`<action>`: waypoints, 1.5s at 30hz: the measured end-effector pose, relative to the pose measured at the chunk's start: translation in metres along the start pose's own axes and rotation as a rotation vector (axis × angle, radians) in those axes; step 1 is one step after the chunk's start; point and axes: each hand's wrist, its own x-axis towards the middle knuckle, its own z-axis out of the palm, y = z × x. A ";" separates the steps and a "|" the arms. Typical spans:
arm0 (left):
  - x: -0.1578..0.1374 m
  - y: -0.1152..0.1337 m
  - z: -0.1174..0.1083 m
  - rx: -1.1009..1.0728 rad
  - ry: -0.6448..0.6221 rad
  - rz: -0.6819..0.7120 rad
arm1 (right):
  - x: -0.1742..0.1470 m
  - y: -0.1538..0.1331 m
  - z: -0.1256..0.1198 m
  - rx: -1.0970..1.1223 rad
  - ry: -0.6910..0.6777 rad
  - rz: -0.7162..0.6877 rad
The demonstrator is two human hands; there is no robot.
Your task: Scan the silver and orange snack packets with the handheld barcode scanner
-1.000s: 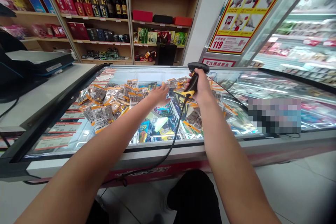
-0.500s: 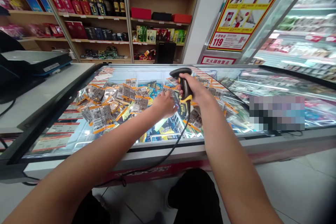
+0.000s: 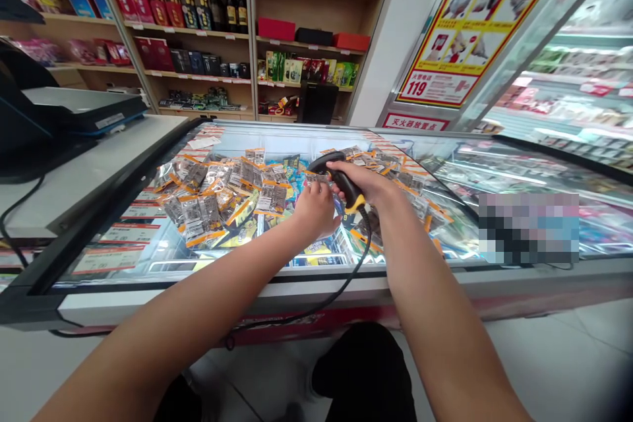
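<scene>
My right hand (image 3: 360,179) is wrapped round the handle of a black and yellow barcode scanner (image 3: 327,160), its head tilted to the left. From the handle a black cable (image 3: 366,247) loops down over the freezer's front. Close below the scanner head, my left hand (image 3: 316,212) has its fingers curled on a small clear snack packet (image 3: 315,177), mostly hidden by the fingers. Many similar packets with orange edges (image 3: 202,216) lie heaped to the left on the glass-topped chest freezer (image 3: 119,306). More orange-edged packets (image 3: 413,181) lie to the right.
A counter (image 3: 34,194) with a scale-like device (image 3: 89,105) stands at the left. Shelves (image 3: 198,31) of bottles and boxes line the back. A red and yellow sign (image 3: 462,33) hangs beside a lit display fridge (image 3: 578,79). A blurred patch (image 3: 529,227) covers something on the right.
The scanner has come lower and tipped further left, its head now closer to my left hand. My left hand remains near the same packets. The whole view has shifted slightly.
</scene>
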 end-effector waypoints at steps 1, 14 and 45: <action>-0.001 0.001 -0.001 0.003 0.000 0.001 | 0.000 0.000 0.000 0.004 0.006 -0.002; 0.007 -0.032 0.001 0.141 -0.010 -0.273 | 0.007 -0.008 -0.020 0.552 0.404 -0.484; -0.011 -0.044 0.010 -0.016 0.072 0.347 | -0.004 -0.009 -0.020 0.438 0.228 -0.358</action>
